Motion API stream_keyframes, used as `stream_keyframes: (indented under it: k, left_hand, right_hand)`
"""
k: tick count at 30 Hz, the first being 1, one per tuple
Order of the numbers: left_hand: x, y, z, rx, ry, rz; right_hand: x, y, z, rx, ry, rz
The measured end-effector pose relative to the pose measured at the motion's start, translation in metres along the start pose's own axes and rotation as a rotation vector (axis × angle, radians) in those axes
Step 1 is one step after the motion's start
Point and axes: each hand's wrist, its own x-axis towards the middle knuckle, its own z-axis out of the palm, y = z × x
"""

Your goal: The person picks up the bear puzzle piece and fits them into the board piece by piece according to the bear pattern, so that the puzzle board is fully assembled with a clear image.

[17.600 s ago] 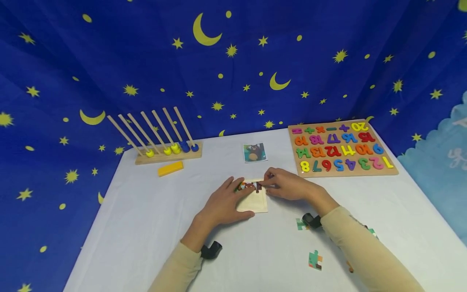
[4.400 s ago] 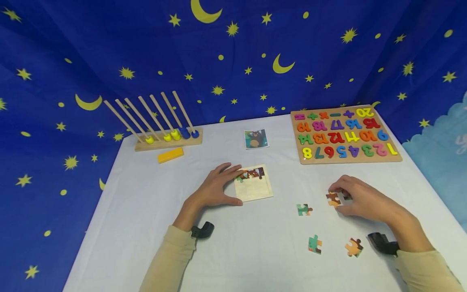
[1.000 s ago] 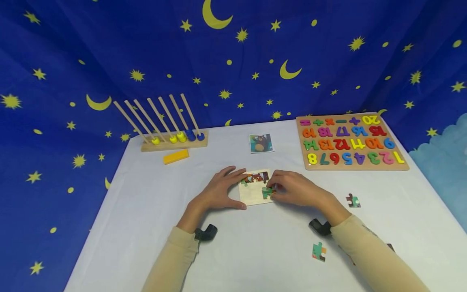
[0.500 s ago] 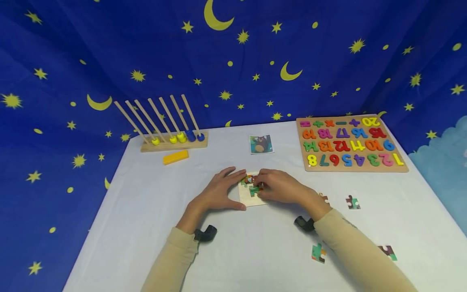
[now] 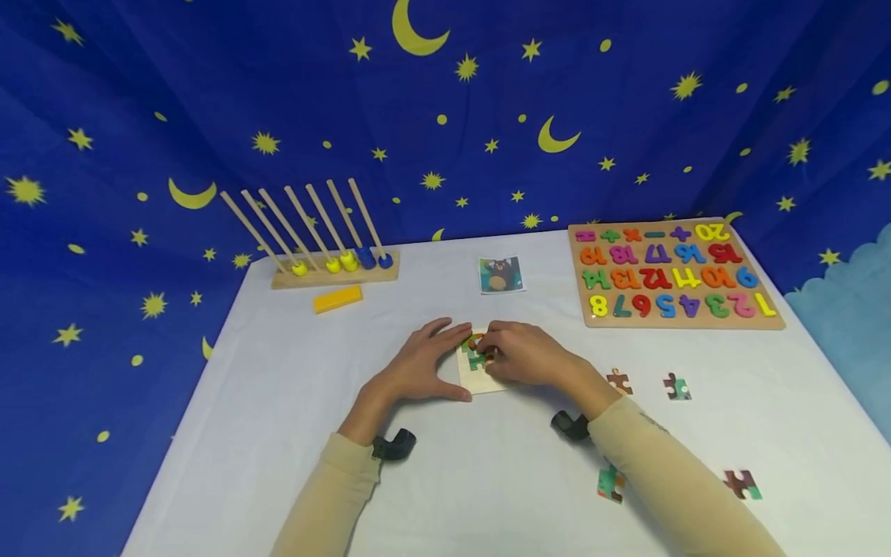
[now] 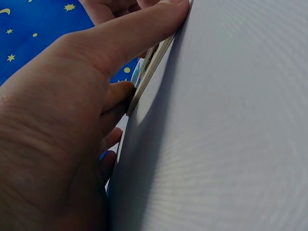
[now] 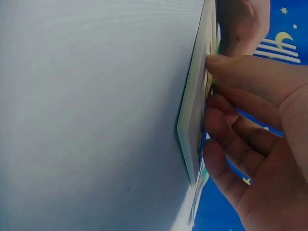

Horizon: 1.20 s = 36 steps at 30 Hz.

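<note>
A small pale wooden puzzle board (image 5: 473, 381) lies mid-table, with some bear puzzle pieces along its top partly covered by fingers. My left hand (image 5: 416, 370) rests at the board's left side, fingers spread and fairly straight; its thumb touches the lower left corner. In the left wrist view the thumb lies along the board's edge (image 6: 153, 72). My right hand (image 5: 527, 354) pinches a green puzzle piece (image 5: 476, 361) over the board's left part. The right wrist view shows that hand's thumb and fingers close against the board (image 7: 188, 130); the piece is mostly hidden there.
Loose puzzle pieces lie to the right: a brown one (image 5: 619, 381), a brown-green one (image 5: 677, 387), a green one (image 5: 609, 484) partly under the sleeve and another (image 5: 743, 484). Behind are a bear card (image 5: 500, 275), number board (image 5: 685, 320), bead rack (image 5: 336, 276) and yellow block (image 5: 338, 299).
My right hand brought the green puzzle piece from the board's right side leftward across it, under the top row. The left hand stayed at the board's left edge.
</note>
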Motion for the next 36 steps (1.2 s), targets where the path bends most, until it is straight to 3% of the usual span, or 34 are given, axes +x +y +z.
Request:
stream_keyframes:
  k: [15, 25, 36]
  left_hand:
    - [0.001, -0.003, 0.003, 0.010, 0.006, 0.018]
    - [0.003, -0.001, 0.006, 0.005, 0.008, 0.029]
    - [0.006, 0.000, 0.011, -0.070, 0.200, 0.025]
  right_hand:
    - [0.004, -0.009, 0.002, -0.021, -0.014, -0.014]
    - [-0.010, -0.005, 0.000, -0.016, -0.016, -0.083]
    - [-0.016, -0.006, -0.002, -0.101, -0.052, -0.169]
